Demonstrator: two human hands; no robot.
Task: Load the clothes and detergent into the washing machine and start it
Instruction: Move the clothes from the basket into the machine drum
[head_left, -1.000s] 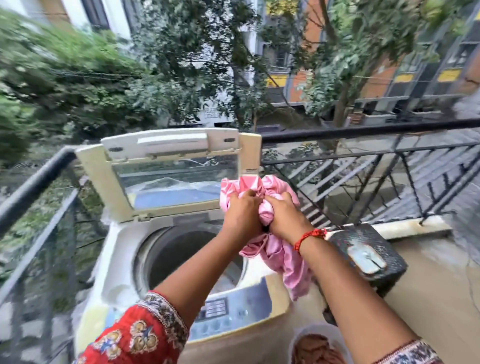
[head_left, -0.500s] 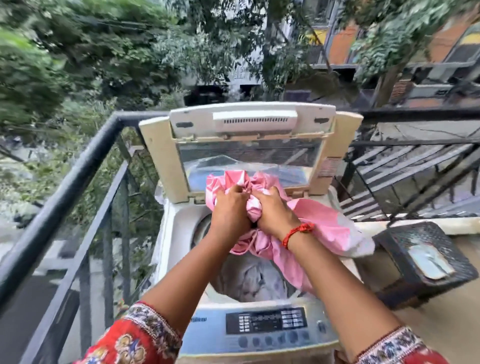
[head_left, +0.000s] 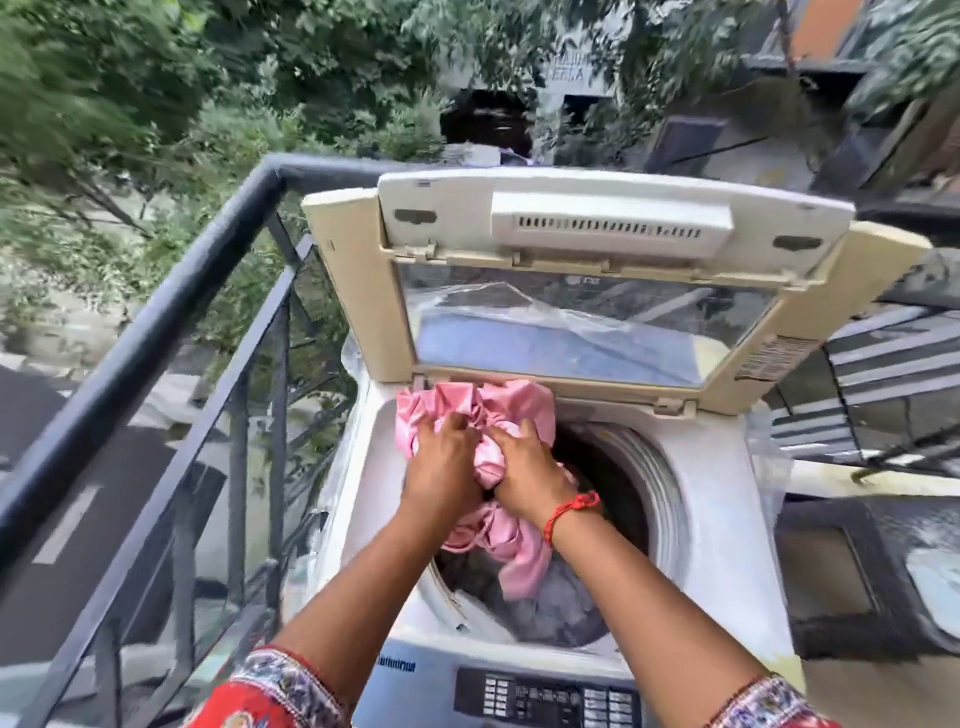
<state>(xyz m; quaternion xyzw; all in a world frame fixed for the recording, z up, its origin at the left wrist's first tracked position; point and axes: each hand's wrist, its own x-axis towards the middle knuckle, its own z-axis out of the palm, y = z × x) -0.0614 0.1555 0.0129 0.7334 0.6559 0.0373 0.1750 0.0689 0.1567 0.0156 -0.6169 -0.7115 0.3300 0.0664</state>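
A white top-loading washing machine (head_left: 722, 530) stands on a balcony with its lid (head_left: 587, 291) raised upright. My left hand (head_left: 441, 467) and my right hand (head_left: 530, 467) both grip a bunched pink garment (head_left: 457, 410) just above the left half of the drum opening (head_left: 623, 483). The garment's tail hangs down into the drum, where pale clothes (head_left: 556, 608) lie. A dark control panel (head_left: 545, 696) runs along the machine's near edge. No detergent is visible.
A dark metal railing (head_left: 171, 306) runs close along the machine's left side and behind it, with trees and a road below. A dark woven stool (head_left: 878, 561) stands to the right of the machine on the balcony floor.
Both hands have carried the pink garment from the right of the machine to over the drum and lowered it; its tail now hangs inside. The view has tilted down over the machine.
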